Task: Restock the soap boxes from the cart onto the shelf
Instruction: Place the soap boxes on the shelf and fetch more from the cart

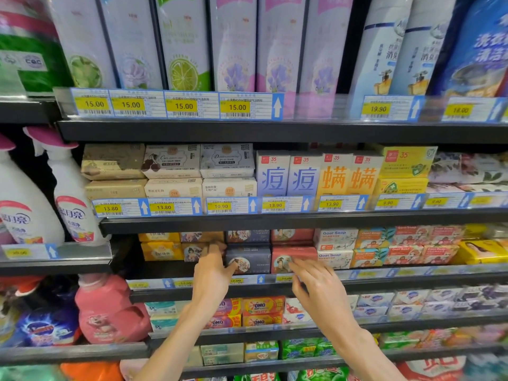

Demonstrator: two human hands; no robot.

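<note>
Dark navy soap box sits front row on the shelf, above tags reading "12.00"; the left hand is at its left edge, fingers loosely spread against the neighbouring tan box, gripping nothing. Right of the navy box, the right hand lays open, empty fingers on a red soap box. Further right stand "Goat Soap" boxes; below it, "OMO" packs; above it, tags "13.80", "10.90", "13.90".
</note>
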